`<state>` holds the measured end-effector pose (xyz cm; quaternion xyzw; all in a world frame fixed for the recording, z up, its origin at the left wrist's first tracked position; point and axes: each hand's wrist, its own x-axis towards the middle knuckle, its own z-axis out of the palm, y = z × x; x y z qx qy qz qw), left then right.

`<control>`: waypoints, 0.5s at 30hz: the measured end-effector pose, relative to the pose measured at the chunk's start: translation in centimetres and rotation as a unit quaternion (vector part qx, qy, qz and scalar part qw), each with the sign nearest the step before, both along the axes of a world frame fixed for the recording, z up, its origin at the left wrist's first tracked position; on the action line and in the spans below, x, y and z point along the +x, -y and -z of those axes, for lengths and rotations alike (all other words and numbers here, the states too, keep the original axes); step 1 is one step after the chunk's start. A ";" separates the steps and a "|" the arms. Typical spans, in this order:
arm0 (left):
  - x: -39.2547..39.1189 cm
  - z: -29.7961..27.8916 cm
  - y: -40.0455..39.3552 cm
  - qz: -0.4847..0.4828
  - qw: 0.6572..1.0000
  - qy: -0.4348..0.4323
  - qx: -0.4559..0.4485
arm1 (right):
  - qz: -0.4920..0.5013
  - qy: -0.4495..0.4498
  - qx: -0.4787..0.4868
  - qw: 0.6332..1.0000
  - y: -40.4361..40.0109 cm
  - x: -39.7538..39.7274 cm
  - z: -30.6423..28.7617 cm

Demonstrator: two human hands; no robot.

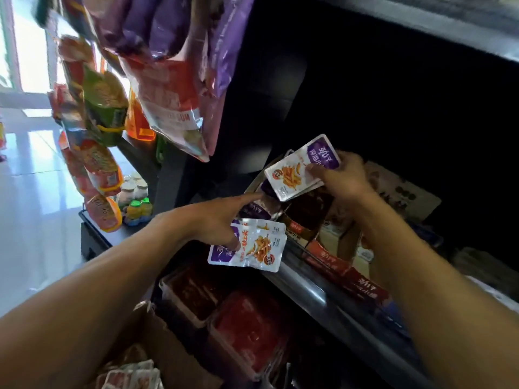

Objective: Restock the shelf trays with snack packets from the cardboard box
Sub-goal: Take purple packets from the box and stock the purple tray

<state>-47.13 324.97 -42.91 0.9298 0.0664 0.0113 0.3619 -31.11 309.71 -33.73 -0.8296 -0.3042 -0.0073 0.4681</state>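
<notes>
- Right hand (341, 175): grips a small stack of white-and-purple packets (302, 167), held over the far tray (259, 181) on the shelf.
- Far tray: holds more purple packets (254, 207).
- Left hand (222, 217): pinches a second stack (252, 245) of the same packets, forefinger stretched toward the tray.
- Shelf front, right: red boxes (348, 270) in a row.
- Lower trays (247, 327), near: red packets.
- Cardboard box (165, 352), nearest left: red-and-white packets (129, 377) inside.
</notes>
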 end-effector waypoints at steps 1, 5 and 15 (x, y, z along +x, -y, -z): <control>0.5 -0.1 -0.3 0.005 1.000 -0.011 0.003 | -0.010 0.006 -0.033 0.999 -0.8 0.4 0.0; 1.4 -0.1 -1.2 0.017 0.999 -0.039 0.024 | -0.072 0.029 -0.217 0.973 -3.0 0.7 0.4; 1.5 0.6 -2.4 0.024 0.999 -0.036 0.019 | -0.051 0.094 -0.300 0.948 -5.4 2.5 3.6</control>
